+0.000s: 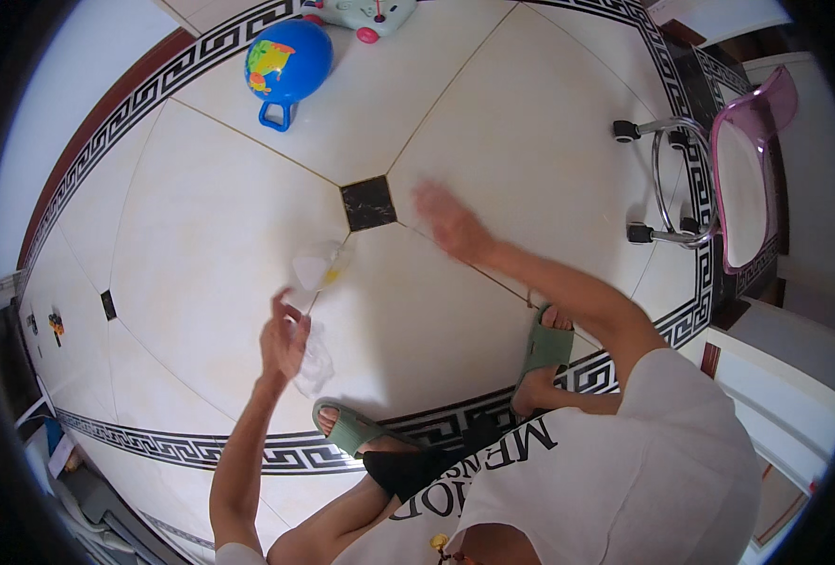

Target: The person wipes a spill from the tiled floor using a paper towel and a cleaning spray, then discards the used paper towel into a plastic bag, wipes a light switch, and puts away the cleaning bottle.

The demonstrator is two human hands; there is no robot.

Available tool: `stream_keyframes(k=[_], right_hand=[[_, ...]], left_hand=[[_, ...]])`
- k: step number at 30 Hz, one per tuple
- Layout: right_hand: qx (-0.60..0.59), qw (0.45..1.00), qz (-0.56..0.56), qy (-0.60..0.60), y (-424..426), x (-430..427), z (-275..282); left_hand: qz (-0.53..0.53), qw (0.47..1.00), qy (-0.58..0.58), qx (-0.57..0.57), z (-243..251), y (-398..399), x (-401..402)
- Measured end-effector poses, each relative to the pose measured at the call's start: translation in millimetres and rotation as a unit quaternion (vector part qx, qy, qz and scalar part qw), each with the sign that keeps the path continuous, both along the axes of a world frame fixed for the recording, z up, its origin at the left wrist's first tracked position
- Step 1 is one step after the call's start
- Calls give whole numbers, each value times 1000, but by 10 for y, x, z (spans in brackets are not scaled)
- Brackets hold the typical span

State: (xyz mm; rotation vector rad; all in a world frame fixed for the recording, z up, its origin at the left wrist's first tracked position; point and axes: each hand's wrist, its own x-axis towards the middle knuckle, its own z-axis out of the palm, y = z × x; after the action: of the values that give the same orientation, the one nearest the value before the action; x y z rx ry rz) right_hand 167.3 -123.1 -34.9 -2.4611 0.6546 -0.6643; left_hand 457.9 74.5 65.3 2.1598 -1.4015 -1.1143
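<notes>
My left hand (284,345) is raised over the tiled floor with its fingers curled. A crumpled clear plastic bag (316,367) hangs beside the thumb and appears held there; the exact grip is hidden. Just beyond the fingertips is a blurred translucent item (311,272) with a whitish patch and a yellow spot. Whether it joins the bag is unclear. My right hand (452,220) is stretched out over the floor to the right of the black tile inset (368,203). Motion blurs its fingers, and nothing shows in it.
A blue ball with a handle (290,63) lies at the back, near a pale wheeled toy (368,14). On the right stands a pink-backed swivel chair (746,183) on casters. Green slippers (550,339) are on my feet. Small objects (55,325) lie far left.
</notes>
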Motion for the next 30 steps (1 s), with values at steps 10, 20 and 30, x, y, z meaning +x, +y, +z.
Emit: stream_keyframes(k=[10,20,30], right_hand=[[176,850,495,-37,1678,-55,-113],[-119,962,-72,233,-1180,-1482,154],[-257,705,-273,602,-1919,-2313,183]], left_hand=[[-115,972,-39,-201,267,-815,-269],[-53,988,7,-144,213,-917,-324],[-4,986,76,-146,74,-848,-318]])
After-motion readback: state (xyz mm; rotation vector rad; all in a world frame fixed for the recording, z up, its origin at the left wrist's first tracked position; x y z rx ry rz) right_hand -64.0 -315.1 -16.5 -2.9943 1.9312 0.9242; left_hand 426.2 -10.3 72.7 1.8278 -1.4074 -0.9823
